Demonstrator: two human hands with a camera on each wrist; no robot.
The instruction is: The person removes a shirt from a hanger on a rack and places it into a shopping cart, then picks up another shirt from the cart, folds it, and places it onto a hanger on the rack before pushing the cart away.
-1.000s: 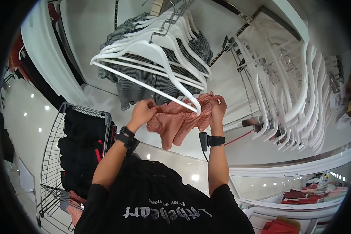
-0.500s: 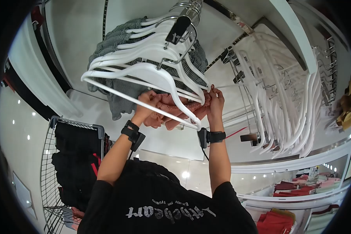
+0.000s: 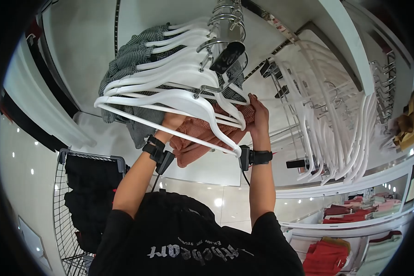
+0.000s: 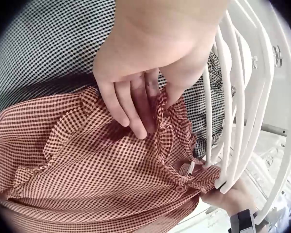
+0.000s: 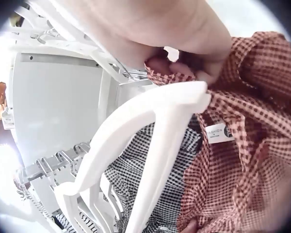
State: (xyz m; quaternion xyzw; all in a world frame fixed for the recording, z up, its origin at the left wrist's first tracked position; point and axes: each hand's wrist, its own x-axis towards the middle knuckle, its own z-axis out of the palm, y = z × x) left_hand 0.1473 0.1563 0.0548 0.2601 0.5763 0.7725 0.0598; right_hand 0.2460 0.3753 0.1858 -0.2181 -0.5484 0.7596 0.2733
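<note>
A red-and-white checked blouse (image 3: 195, 145) with a ruffled edge hangs between my two hands. My left hand (image 4: 155, 48) pinches its ruffled neckline, fingers lying over the front of the cloth. With thumb and fingers my right hand (image 5: 179, 34) grips the opposite upper edge, right by the end of a white hanger (image 5: 157, 121). The blouse's white label (image 5: 219, 133) shows inside the neck. In the head view the front white hangers (image 3: 184, 99) pass in front of the blouse and hide part of my left hand. Behind it hang black-and-white checked garments (image 4: 48, 43).
Bare white hangers (image 3: 354, 142) hang in a bunch at the right. A wire shopping cart (image 3: 60, 202) piled with black clothes (image 3: 89, 198) stands at the left. Folded red clothes (image 3: 326, 257) lie on a lower right shelf.
Both hands have carried the blouse upward, in behind the front hangers. The left hand has moved deeper behind a hanger bar. The view has shifted, showing more of the rail above.
</note>
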